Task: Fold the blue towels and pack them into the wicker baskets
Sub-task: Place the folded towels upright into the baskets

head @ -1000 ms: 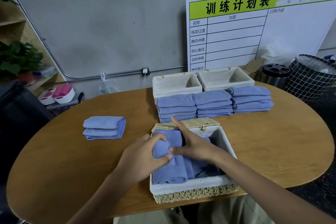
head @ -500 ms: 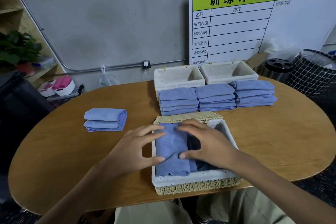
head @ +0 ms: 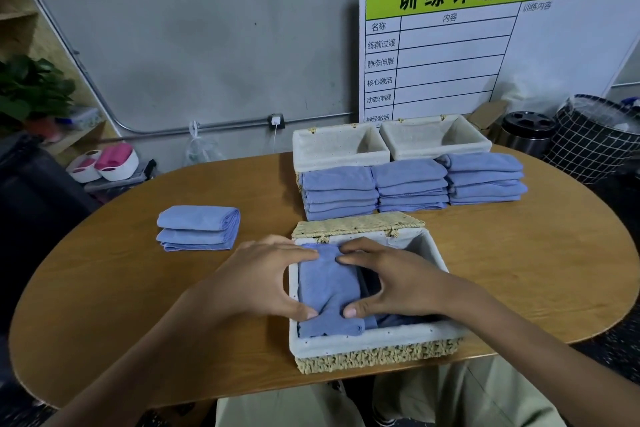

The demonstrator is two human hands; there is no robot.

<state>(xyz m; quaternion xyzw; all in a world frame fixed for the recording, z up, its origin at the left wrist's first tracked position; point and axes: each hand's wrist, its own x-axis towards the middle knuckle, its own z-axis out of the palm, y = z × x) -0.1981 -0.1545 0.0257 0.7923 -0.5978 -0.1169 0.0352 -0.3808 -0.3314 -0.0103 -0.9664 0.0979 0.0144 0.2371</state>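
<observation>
A lined wicker basket (head: 375, 340) stands at the near edge of the wooden table (head: 138, 295). Inside it on the left lies a folded blue towel (head: 329, 288), with more blue towel beside it under my right hand. My left hand (head: 256, 282) and my right hand (head: 398, 282) both rest on that towel and press it with spread fingers and thumbs. Two folded towels (head: 199, 227) sit stacked to the left. Three stacks of folded towels (head: 410, 185) line up behind the basket. Two empty lined baskets (head: 339, 163) (head: 440, 152) stand behind the stacks.
A white schedule board (head: 502, 45) leans on the wall at the back right. A steel bin (head: 528, 132) and a checked hamper (head: 595, 139) stand right of the table. A shelf with a plant (head: 31, 87) and a dark seat (head: 31, 191) are on the left.
My left hand has let go of the towel it gripped and now lies flat on it. My right hand has come over the towel too. The towel sits lower and flatter in the basket.
</observation>
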